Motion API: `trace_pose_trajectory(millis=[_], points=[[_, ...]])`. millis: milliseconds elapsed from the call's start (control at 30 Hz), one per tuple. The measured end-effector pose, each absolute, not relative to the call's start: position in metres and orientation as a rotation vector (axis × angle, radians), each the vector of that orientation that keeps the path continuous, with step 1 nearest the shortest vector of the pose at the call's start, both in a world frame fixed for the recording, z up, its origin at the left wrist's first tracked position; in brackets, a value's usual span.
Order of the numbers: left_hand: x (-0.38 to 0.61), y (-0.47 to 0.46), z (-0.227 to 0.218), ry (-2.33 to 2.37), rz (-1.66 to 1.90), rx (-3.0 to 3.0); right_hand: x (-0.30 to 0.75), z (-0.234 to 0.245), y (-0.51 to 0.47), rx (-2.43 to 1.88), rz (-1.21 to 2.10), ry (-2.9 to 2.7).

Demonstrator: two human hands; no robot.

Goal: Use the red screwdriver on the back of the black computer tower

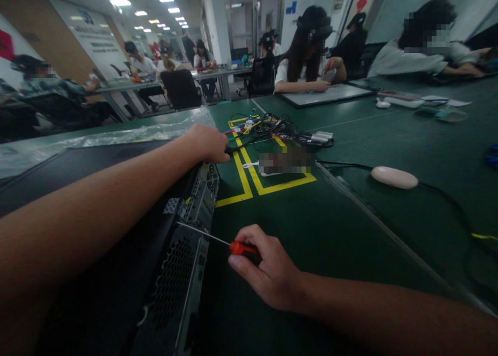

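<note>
The right hand pinches the red screwdriver, tip against the back panel of the computer case lying near left, while the left hand curls over its far corner; held aslant, the tip may slip and scratch.

Green table marked with yellow tape lines — on it a tangle of cables, a white mouse, crumpled clear plastic wrap. Farther back, a flat board before a seated person — beside that, a black chair.
</note>
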State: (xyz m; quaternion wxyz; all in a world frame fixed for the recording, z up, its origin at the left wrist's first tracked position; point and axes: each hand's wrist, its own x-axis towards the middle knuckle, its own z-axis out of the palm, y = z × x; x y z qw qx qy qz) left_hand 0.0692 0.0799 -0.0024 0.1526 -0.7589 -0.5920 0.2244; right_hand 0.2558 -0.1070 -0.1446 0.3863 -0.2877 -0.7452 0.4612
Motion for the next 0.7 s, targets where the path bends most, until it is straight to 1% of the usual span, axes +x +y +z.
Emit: trace_pose_trajectory(millis=[333,700], points=[[0.073,0.0742,0.0023,-1.691,0.7,-2.159,0.2577,-0.1395,-0.1076,-0.694,1.158,-1.884],[0.0702,0.0779,-0.0005,-1.697,0.673,-2.182,0.2584,-0.1397,-0.1075,-0.639,1.069,-1.89]])
